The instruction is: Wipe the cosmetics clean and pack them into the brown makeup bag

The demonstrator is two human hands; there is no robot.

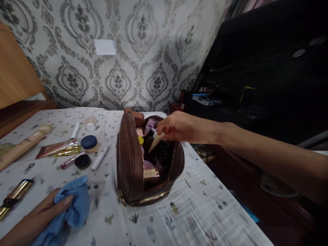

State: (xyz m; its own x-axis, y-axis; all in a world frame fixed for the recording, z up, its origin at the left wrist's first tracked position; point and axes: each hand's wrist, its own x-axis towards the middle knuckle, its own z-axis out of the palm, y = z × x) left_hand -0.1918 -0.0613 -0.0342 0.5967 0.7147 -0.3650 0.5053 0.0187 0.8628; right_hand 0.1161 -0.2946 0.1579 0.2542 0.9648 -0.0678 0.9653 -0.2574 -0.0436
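A brown makeup bag (130, 160) stands unzipped on the table, with several cosmetics inside, among them a yellow-capped item (140, 140) and a pinkish-gold box (151, 173). My right hand (174, 127) is at the bag's opening, its fingers pinched on a small beige tube (155, 142) that points down into the bag. The tube's upper end is hidden by the fingers. At the lower left, my left hand (55, 205) grips a crumpled blue cloth (77, 201) just above the tabletop, thumb on top.
Left of the bag lie a blue-lidded jar (89, 142), a black-lidded pot (82, 161), a white pen-like tube (100, 158), a bronze tube (55, 149), a long beige tube (24, 149) and a gold-and-black tube (19, 193). A patterned cloth (194, 212) covers the table. Its right edge drops toward dark clutter.
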